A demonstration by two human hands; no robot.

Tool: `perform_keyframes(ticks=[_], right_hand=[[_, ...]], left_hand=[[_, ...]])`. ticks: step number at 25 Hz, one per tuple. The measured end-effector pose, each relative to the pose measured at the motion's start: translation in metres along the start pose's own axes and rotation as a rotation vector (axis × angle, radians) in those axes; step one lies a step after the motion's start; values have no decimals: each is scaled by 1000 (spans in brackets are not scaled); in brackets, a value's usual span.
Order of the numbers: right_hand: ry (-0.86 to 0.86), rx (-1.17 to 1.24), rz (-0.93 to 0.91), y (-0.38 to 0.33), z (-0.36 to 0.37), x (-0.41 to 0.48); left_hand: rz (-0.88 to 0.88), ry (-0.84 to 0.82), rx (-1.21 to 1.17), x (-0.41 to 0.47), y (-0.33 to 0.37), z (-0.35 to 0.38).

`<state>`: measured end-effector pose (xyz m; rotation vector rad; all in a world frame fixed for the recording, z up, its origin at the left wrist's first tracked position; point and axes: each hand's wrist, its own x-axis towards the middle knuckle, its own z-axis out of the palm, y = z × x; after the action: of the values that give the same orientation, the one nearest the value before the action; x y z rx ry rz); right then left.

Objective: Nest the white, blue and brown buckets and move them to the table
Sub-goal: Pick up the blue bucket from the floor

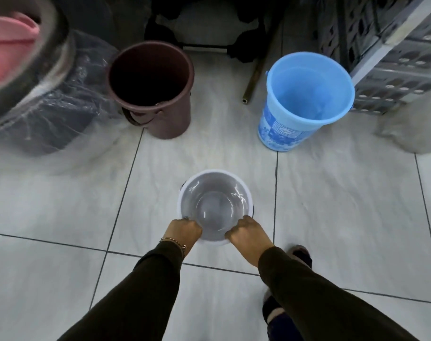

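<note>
White bucket (215,205): lower centre of the frame, mouth up, over the tiled floor (332,205) — whether it rests there or is lifted, I cannot tell.
Left hand (183,230): fingers curled tight over the near rim, left side.
Right hand (246,231): closed on the same rim, right side — 2 hands likely keep it level for nesting.
Brown bucket (151,88): upper left of centre, upright, handle down.
Blue bucket (305,99): upper right, upright, well apart from the brown.
Table: not in view.
</note>
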<state>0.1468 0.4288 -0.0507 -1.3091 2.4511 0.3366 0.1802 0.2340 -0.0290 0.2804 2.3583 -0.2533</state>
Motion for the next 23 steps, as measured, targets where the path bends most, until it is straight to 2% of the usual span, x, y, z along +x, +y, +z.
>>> perform_keyframes(ticks=[3,5,8,11,14,16,19,21,23], right_hand=[[108,340,-40,24,2,-11],[210,607,90,54,-12,-21],[372,965,459,116,-31,-36],[554,1329,897,197,-49,-34],[566,1503,1188,287,-64,-19],[528,1502,1266,342,-66,-8],[465,1453,1272,406,-59,14],[378,1566,1254,439,-54,32],[377,1770,1216,457,-54,45]], left_hand=[[77,-16,-93,-7,-14,-13],[82,-9,-232,-7,-27,-41],[-14,128,-518,9,-36,-102],[-139,316,-1055,51,-25,-168],[-279,423,-1502,119,2,-238],[-359,365,-1637,171,17,-276],[-420,258,-1624,234,35,-300],[-476,255,-1653,263,44,-305],[-549,265,-1704,275,48,-307]])
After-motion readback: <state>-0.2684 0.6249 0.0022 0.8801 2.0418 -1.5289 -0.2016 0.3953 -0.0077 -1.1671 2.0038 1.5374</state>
